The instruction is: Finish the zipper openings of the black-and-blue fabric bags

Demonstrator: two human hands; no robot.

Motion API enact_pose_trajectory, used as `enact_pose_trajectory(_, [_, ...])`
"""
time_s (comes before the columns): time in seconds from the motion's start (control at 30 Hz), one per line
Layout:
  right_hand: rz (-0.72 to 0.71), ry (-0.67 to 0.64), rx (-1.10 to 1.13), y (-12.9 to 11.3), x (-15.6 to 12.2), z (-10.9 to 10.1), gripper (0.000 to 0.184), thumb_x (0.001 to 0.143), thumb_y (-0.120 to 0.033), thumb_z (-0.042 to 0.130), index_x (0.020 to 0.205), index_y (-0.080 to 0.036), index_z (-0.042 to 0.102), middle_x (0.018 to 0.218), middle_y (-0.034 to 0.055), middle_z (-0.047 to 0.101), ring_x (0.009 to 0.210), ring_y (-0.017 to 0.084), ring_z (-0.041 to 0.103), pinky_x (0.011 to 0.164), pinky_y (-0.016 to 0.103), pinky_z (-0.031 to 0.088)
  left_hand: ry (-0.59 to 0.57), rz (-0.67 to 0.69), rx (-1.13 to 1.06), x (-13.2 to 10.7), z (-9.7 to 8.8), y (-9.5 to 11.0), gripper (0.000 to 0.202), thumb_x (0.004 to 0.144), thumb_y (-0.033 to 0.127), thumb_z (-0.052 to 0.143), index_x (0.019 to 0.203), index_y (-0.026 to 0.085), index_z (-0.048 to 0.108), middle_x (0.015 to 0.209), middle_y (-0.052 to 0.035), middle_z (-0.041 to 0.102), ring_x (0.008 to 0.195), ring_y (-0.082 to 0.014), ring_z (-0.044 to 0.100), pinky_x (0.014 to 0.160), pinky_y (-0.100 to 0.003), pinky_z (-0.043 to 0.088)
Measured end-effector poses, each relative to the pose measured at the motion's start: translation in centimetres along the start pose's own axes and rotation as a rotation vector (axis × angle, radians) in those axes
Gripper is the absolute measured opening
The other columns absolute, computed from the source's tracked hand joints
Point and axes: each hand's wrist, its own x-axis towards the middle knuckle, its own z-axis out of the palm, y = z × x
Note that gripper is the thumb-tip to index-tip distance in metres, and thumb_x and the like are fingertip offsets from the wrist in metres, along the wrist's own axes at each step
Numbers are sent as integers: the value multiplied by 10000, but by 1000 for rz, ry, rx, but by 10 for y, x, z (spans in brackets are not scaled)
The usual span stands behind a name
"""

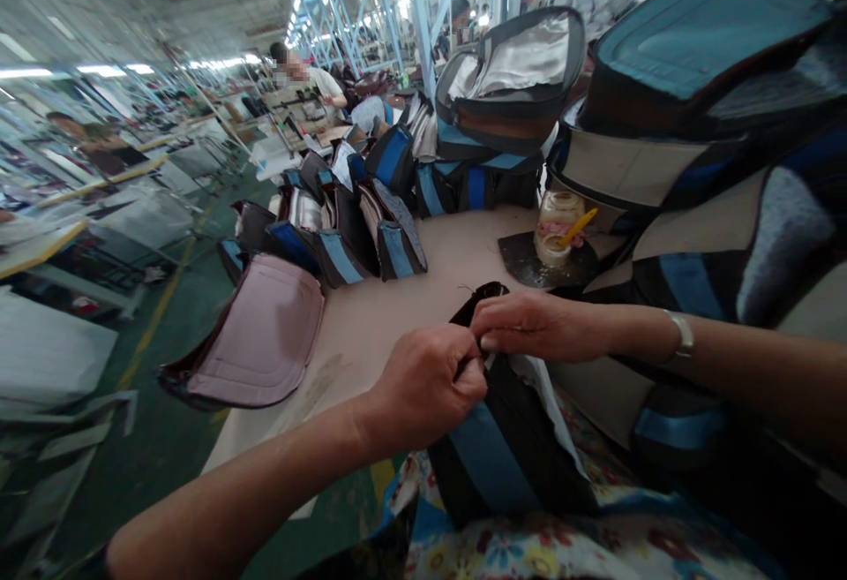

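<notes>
A dark bag piece (522, 421) with a blue stripe and pale lining rests against my flowered apron, its upper end reaching over the table. My left hand (427, 386) is closed in a fist on the edge of this bag piece. Right beside it, my right hand (529, 324) pinches the same edge, thumb and fingertips together. The two hands meet at the edge, and what lies between the fingertips is hidden. Loose threads stick up from the far end of the piece. A bracelet circles my right wrist.
On the beige table (371, 324) stand several striped bag pieces (341, 253). A pink panel (261, 333) lies at the left edge. A glue jar (559, 227) with a yellow-handled tool (579, 227) sits on a dark pad. Stacked bags (694, 50) rise at right. Other people sit further back.
</notes>
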Motion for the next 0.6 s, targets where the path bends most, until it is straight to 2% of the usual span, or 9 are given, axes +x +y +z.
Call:
enact_pose_trajectory(0.03, [-15, -53, 35, 0, 3, 0, 200, 995, -232, 471, 956, -110, 624, 868, 46, 583, 812, 119, 539, 758, 244, 437, 11, 2, 36, 0, 0, 0, 142, 806, 157, 492, 680, 165, 557, 652, -7, 565, 611, -125, 498, 586, -265, 337])
enact_pose_trajectory(0.1, [-34, -59, 62, 2, 4, 3, 186, 971, -212, 509, 861, -106, 616, 802, 26, 558, 765, 109, 512, 723, 231, 413, -9, -21, 61, 0, -5, -1, 148, 834, 202, 511, 713, 165, 588, 661, -11, 575, 618, -133, 502, 584, -270, 326])
enact_pose_trajectory(0.2, [16, -10, 79, 5, -2, 5, 169, 953, -195, 525, 827, -107, 595, 791, 15, 544, 733, 98, 483, 692, 223, 385, -190, -99, -106, 2, -19, -8, 207, 872, 330, 553, 829, 164, 667, 675, -2, 592, 618, -131, 502, 561, -248, 331])
enact_pose_trajectory(0.3, [122, -8, 192, 7, -10, 3, 240, 972, -292, 518, 827, -110, 578, 784, 6, 514, 705, 93, 450, 661, 216, 374, -342, -82, -281, 8, -34, -22, 382, 934, 464, 473, 929, 163, 709, 757, -9, 631, 696, -137, 536, 614, -235, 378])
enact_pose_trajectory(0.4, [244, -36, 316, 3, -12, -3, 351, 994, -414, 459, 866, -110, 581, 799, 8, 490, 734, 103, 437, 668, 219, 378, -386, -40, -322, 15, -41, -38, 455, 958, 493, 419, 910, 153, 717, 814, -21, 638, 762, -145, 542, 688, -244, 398])
enact_pose_trajectory(0.5, [321, -69, 371, -5, -7, -8, 431, 1001, -483, 402, 869, -111, 576, 799, 5, 467, 727, 102, 419, 646, 214, 369, -502, -33, -428, 21, -40, -52, 417, 930, 501, 486, 889, 132, 677, 763, 0, 576, 721, -131, 502, 673, -239, 393])
enact_pose_trajectory(0.6, [352, -115, 358, -12, 1, -11, 413, 962, -500, 477, 848, -118, 583, 722, -21, 430, 650, 89, 373, 568, 200, 323, -590, 25, -487, 25, -40, -59, 394, 924, 492, 506, 862, 126, 639, 748, 12, 527, 707, -121, 470, 669, -236, 387])
